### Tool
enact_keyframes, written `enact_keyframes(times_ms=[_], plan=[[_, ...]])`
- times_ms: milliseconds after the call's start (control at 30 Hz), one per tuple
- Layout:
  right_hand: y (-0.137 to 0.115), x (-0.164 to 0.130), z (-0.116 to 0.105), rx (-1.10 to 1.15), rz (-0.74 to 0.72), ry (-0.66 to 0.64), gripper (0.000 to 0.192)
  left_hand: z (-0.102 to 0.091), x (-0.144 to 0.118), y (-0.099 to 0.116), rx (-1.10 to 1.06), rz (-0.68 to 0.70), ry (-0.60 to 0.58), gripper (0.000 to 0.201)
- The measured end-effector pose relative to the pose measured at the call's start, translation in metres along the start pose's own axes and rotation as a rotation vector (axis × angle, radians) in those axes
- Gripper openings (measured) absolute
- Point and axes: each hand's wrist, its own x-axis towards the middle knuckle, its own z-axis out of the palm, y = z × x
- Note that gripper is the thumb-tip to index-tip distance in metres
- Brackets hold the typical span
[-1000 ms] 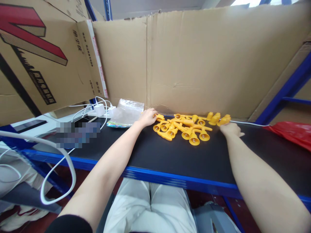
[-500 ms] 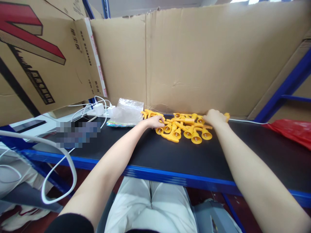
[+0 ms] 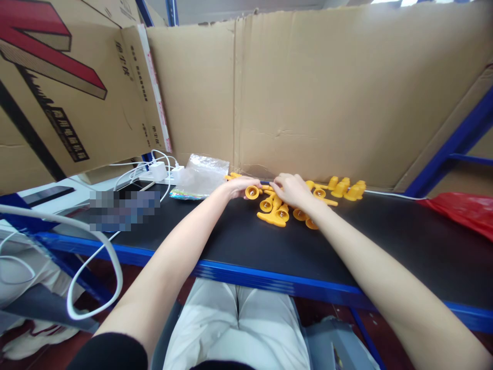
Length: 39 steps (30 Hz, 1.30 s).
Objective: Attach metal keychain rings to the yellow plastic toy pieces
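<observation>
A cluster of yellow plastic parts, each with a flared bell end and a short stem, is spread on the black bench, close to the cardboard wall that stands along the far edge. One yellow part is gripped in the left hand, its round open end turned toward the camera; the fingers are closed about it. The right hand is laid palm down on the middle of the cluster, fingers loosely curled over several parts; whether any part is actually clamped in it cannot be told. The two hands are held near each other, just apart, with the held part between them. A smaller group of yellow parts is seen to the right of the main cluster, against the foot of the cardboard wall, untouched by either hand.

To the left of the cluster, a clear plastic bag is lying on the bench, with a strip of coloured print at its near edge. Further left, white chargers and white cables are noted, one cable looping down below the blue bench edge. A printed cardboard box is tilted over the left end of the bench. At the far right, a red plastic bag is resting on the bench surface, well apart from both hands.
</observation>
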Motion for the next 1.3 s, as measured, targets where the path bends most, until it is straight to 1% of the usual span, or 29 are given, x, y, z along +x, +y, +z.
enact_keyframes(times_ms=[33, 100, 167, 233, 267, 333, 400, 467, 500, 567, 667, 733, 833, 933, 1033, 1167, 1300], plan=[[-0.004, 0.000, 0.000, 0.117, 0.008, -0.019, 0.038, 0.001, 0.002, 0.001, -0.025, 0.031, 0.067, 0.018], [-0.011, 0.001, 0.000, 0.409, 0.039, -0.074, 0.045, 0.004, 0.005, 0.004, -0.041, 0.097, 0.255, 0.023], [-0.016, 0.002, 0.000, 0.697, 0.083, -0.123, 0.049, 0.008, 0.009, 0.005, -0.004, 0.157, 0.431, 0.029], [-0.022, 0.003, -0.001, 0.902, 0.142, -0.149, 0.049, 0.011, 0.011, 0.006, 0.087, 0.231, 0.540, 0.032], [-0.024, 0.004, -0.001, 0.971, 0.182, -0.150, 0.047, 0.013, 0.010, 0.007, 0.148, 0.279, 0.575, 0.032], [-0.028, 0.005, -0.001, 1.082, 0.266, -0.137, 0.042, 0.015, 0.007, 0.008, 0.289, 0.379, 0.608, 0.033], [-0.029, 0.005, 0.002, 1.176, 0.344, -0.114, 0.034, 0.017, 0.002, 0.008, 0.434, 0.442, 0.599, 0.036], [-0.028, 0.006, 0.005, 1.229, 0.398, -0.103, 0.028, 0.018, -0.003, 0.007, 0.582, 0.455, 0.565, 0.040], [-0.026, 0.006, 0.006, 1.222, 0.411, -0.096, 0.026, 0.018, -0.005, 0.007, 0.656, 0.440, 0.554, 0.041], [-0.023, 0.006, 0.007, 1.134, 0.415, -0.082, 0.021, 0.015, -0.008, 0.006, 0.793, 0.382, 0.544, 0.041], [-0.016, 0.004, 0.003, 0.867, 0.363, -0.051, 0.023, 0.009, -0.012, 0.007, 0.928, 0.287, 0.563, 0.041], [-0.012, 0.003, -0.001, 0.695, 0.316, -0.014, 0.026, 0.007, -0.013, 0.009, 0.977, 0.264, 0.588, 0.042], [-0.009, 0.002, -0.006, 0.569, 0.271, 0.027, 0.030, 0.006, -0.016, 0.011, 1.021, 0.287, 0.624, 0.043], [-0.008, 0.002, -0.006, 0.537, 0.237, 0.008, 0.034, 0.006, -0.015, 0.009, 1.051, 0.303, 0.637, 0.039], [-0.007, 0.002, -0.003, 0.474, 0.169, -0.007, 0.032, 0.004, -0.011, 0.003, 1.052, 0.311, 0.618, 0.037], [0.000, 0.004, 0.002, 0.359, 0.068, 0.003, 0.029, 0.001, -0.009, -0.001, 1.045, 0.361, 0.575, 0.033], [0.010, 0.004, 0.002, 0.142, -0.063, 0.042, 0.030, 0.000, -0.009, -0.002, 1.014, 0.380, 0.554, 0.029]])
